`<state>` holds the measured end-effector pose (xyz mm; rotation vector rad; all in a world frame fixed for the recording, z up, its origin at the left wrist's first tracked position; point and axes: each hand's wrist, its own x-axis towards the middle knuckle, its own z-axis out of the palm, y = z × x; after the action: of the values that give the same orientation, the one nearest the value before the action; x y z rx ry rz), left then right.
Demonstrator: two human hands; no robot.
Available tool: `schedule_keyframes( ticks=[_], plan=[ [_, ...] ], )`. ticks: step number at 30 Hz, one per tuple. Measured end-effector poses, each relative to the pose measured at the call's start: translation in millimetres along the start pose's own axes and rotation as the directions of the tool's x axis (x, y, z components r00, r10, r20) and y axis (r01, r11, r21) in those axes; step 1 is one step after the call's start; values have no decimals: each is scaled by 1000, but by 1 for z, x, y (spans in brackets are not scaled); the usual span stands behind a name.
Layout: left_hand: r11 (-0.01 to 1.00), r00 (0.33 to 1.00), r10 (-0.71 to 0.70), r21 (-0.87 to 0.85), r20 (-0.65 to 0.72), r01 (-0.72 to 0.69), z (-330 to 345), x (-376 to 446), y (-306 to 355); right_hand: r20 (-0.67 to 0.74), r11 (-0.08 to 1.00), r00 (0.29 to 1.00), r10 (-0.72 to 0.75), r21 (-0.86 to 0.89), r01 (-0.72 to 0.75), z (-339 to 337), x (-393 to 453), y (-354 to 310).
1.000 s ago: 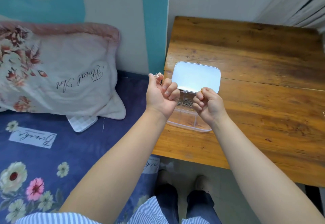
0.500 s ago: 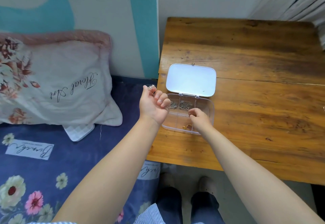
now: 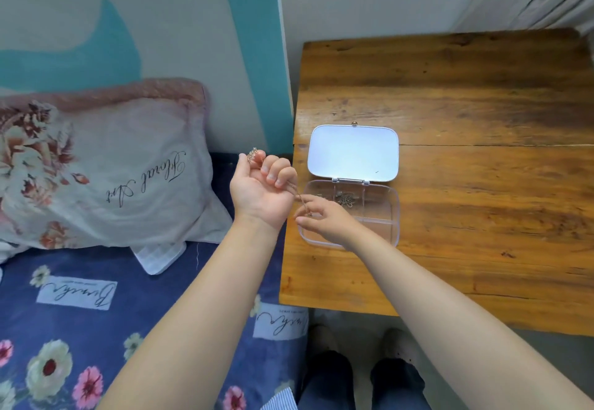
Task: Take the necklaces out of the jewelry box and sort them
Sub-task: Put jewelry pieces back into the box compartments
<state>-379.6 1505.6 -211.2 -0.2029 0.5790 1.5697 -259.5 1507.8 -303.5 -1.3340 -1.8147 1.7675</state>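
A clear plastic jewelry box with several compartments stands open on the wooden table, its white lid folded back. A silvery flower-shaped piece lies in a rear compartment. My left hand, palm up, is just left of the box and curled around a thin necklace; its sparkly pendant pokes out by the thumb. The fine chain runs down from the fingers to my right hand, which pinches the chain's lower end over the box's near-left corner.
The wooden table fills the right side, against a white wall. A bed with a blue floral sheet and a floral pillow lies left. My legs and shoes are below the table's front edge.
My right hand came out of the box's near compartment and moved left, now pinching the chain below my left hand. My left hand turned more palm up. The view shifted left.
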Motion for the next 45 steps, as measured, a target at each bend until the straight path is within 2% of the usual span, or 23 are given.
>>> schedule_keyframes(
  ticks=[3, 6, 10, 13, 16, 18, 20, 22, 23, 24, 25, 26, 27, 28, 29, 31, 33, 35, 37, 39, 42, 45],
  plan=[
    [996, 996, 75, 45, -38, -74, -9, 2, 22, -90, 996, 993, 74, -34, -77, -6, 1, 2],
    [970, 974, 168, 203, -153, -135, -30, 9, 37, -203, 995, 974, 99, 14, -98, -23, -4, 9],
    [904, 927, 224, 420, -302, -82, -67, 13, 28, -257, 985, 961, 105, -107, -136, -28, -5, 15],
    [850, 947, 183, 527, -263, -18, -86, 14, 9, -247, 988, 957, 150, 4, -154, -19, -2, 14],
    [845, 974, 94, 534, -207, 32, -92, 15, -2, -217, 973, 955, 202, 154, -170, -13, -2, 9],
    [849, 982, 39, 524, -184, 64, -92, 16, -5, -181, 964, 949, 258, 113, -241, -12, -1, 11],
    [837, 985, -11, 538, -172, 103, -90, 16, -9, -141, 948, 940, 311, -16, -316, -12, -4, 13],
    [762, 983, -71, 626, -171, 164, -88, 14, -15, -186, 946, 937, 297, -76, -315, -15, -11, 18],
    [664, 982, -87, 725, -167, 183, -88, 13, -19, -237, 948, 932, 275, -94, -304, -18, -16, 20],
    [488, 985, -75, 856, -155, 172, -89, 13, -23, -297, 947, 922, 251, -122, -297, -21, -21, 22],
    [239, 991, -38, 962, -130, 135, -90, 14, -26, -353, 942, 908, 226, -160, -296, -25, -27, 25],
    [-34, 997, 1, 996, -81, 81, -91, 16, -29, -397, 935, 897, 196, -199, -293, -30, -32, 28],
    [-282, 999, 29, 959, -18, 25, -93, 18, -32, -429, 929, 888, 164, -236, -286, -34, -38, 32],
    [-462, 999, 36, 887, 37, -17, -95, 21, -35, -454, 925, 882, 128, -265, -271, -38, -42, 34],
    [-579, 997, 29, 814, 77, -46, -97, 24, -37, -482, 924, 871, 91, -287, -255, -43, -46, 37],
    [-694, 992, 35, 717, 124, -65, -100, 26, -42, -551, 925, 834, 32, -300, -234, -52, -49, 42],
    [-696, 985, 92, 717, 143, -40, -105, 26, -46, -632, 941, 774, 38, -239, -241, -64, -45, 46],
    [-634, 984, 143, 773, 103, 12, -107, 27, -45, -691, 957, 714, 116, -114, -266, -80, -35, 48],
    [-599, 990, 131, 800, 41, 47, -109, 30, -40, -687, 954, 677, 264, 82, -288, -97, -18, 48],
    [-579, 993, 114, 813, 3, 64, -112, 32, -35, -625, 901, 650, 433, 329, -284, -112, -2, 43],
    [-450, 989, 114, 883, -95, 137, -116, 37, -33, -485, 768, 671, 560, 609, -201, -131, 15, 40],
    [-403, 982, 116, 896, -149, 184, -118, 39, -35, -446, 739, 694, 565, 648, -184, -145, 22, 32]
  ],
)
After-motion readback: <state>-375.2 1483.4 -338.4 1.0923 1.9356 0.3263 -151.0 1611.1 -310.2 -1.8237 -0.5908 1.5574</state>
